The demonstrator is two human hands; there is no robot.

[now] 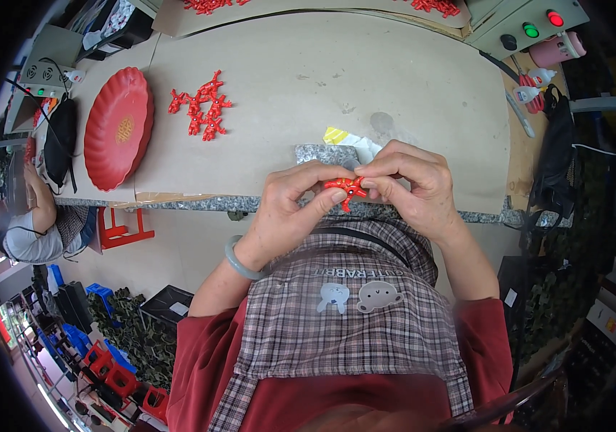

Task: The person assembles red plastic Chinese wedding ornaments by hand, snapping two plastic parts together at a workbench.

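A small red figurine (pixel 351 192) with dark and gold details is held above the table's front edge. My left hand (pixel 286 201) pinches it between thumb and index finger from the left. From the right, my right hand (pixel 417 189) grips its other end with closed fingertips. Part of the figurine is hidden behind the fingers. Just beyond my hands lie a speckled grey slab (pixel 322 153) and a white and yellow scrap (pixel 347 139). Several similar red figurines (pixel 206 108) lie grouped on the table, farther off to the left.
A red scalloped dish (pixel 117 129) sits left of the figurines. At the far right are a control box with lit buttons (pixel 531 30), a pink cup (pixel 556 49) and small white bottles (pixel 528 93). More red pieces lie along the back shelf. Another person (pixel 30 209) sits at left.
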